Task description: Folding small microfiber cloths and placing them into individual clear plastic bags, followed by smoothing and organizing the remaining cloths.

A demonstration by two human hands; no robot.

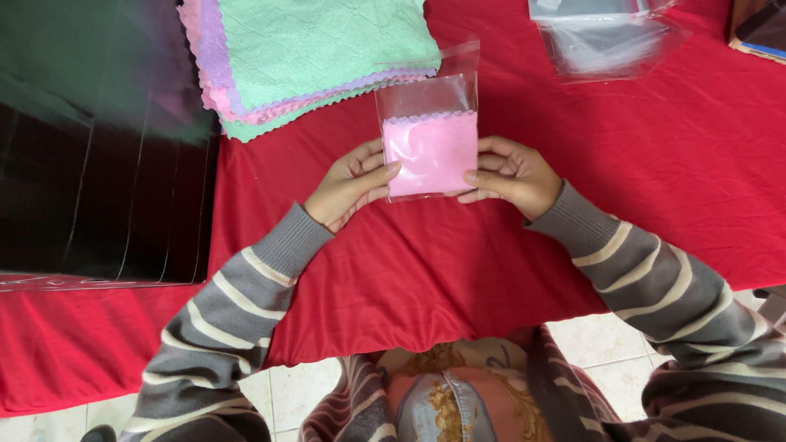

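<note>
A folded pink cloth (431,152) sits inside a clear plastic bag (427,98) that I hold above a red-covered table (458,254). My left hand (350,184) grips the bag's left edge with thumb on the front. On the right edge my right hand (512,176) pinches it the same way. The bag's open top flap stands empty above the cloth.
A stack of green, purple and pink cloths (311,57) lies at the back left. A pile of clear bags (610,37) rests at the back right. Dark glossy sheets (98,139) cover the table's left side. Tiled floor (311,389) shows below.
</note>
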